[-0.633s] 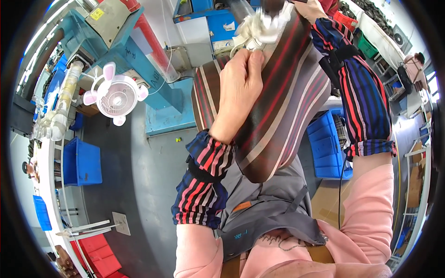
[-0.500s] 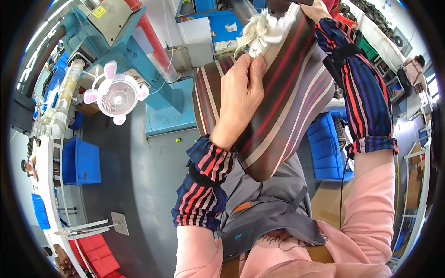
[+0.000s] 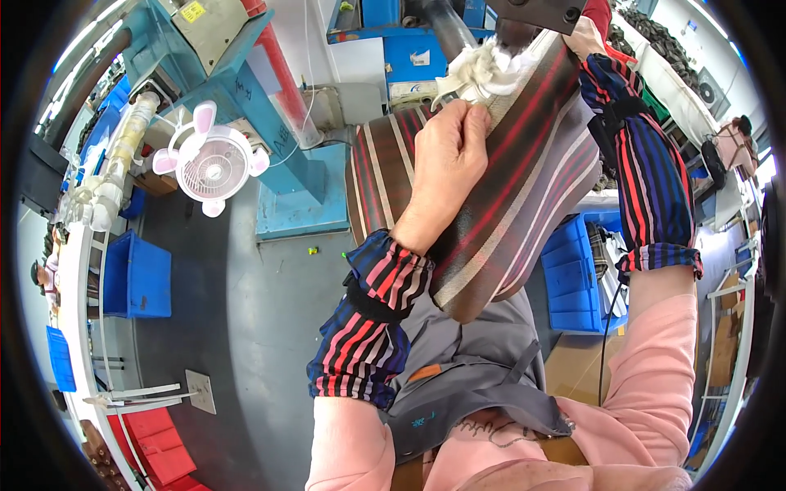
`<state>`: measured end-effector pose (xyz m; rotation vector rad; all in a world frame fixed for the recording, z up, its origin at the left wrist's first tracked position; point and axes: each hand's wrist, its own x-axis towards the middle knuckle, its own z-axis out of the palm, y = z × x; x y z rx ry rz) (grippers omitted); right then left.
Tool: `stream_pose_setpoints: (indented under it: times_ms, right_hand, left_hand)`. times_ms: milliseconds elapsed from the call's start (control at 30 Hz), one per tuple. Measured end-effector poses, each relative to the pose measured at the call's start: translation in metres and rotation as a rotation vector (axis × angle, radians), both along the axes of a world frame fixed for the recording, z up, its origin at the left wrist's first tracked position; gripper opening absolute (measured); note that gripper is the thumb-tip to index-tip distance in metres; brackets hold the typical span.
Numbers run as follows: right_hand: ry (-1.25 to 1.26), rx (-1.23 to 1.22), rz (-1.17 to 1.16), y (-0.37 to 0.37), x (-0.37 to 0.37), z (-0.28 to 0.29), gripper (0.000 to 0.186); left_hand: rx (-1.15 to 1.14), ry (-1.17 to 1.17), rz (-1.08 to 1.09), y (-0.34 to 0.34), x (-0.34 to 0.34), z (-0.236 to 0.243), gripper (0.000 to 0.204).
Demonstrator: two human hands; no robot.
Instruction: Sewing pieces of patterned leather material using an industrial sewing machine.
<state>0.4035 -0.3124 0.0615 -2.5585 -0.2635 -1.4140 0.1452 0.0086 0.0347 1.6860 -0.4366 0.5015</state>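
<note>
A large striped fabric piece (image 3: 512, 192), brown with red and cream stripes, slants in front of me. Its rounded lower end hangs over my grey apron. My left hand (image 3: 450, 159) is closed at its upper edge, thumb and fingers pinched on the fabric, beside a bunched white strip (image 3: 483, 69). At the far right end of the fabric is my right hand (image 3: 585, 39), its fingers largely hidden. Between the hands, a dark machine head (image 3: 536, 12) stands over the fabric's edge. What lies underneath the fabric is hidden.
A white fan with pink ears (image 3: 214, 168) hangs at left by a blue machine column (image 3: 278, 131). Blue bins stand on the floor at left (image 3: 147, 274) and right (image 3: 569, 282). Cardboard (image 3: 581, 360) lies near my right side; a white rack edge (image 3: 75, 327) runs along the left.
My left hand and the fabric have shifted slightly to the right in the picture. The right hand and machine head appear a little lower and further right; the whole view has turned a little.
</note>
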Motion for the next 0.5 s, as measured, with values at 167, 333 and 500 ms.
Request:
stream_pose_setpoints:
  times_ms: [167, 333, 500]
  right_hand:
    - [-0.003, 0.056, 0.101, 0.018, -0.005, -0.002, 0.01]
    - [0.138, 0.178, 0.125, 0.068, -0.025, -0.004, 0.023]
    - [0.43, 0.271, 0.153, 0.102, -0.093, 0.007, 0.027]
  left_hand:
    - [-0.057, 0.065, -0.026, 0.009, -0.009, -0.01, 0.024]
    - [-0.115, 0.149, -0.06, 0.024, -0.033, -0.024, 0.025]
    - [-0.198, 0.239, -0.116, 0.037, -0.06, -0.036, 0.028]
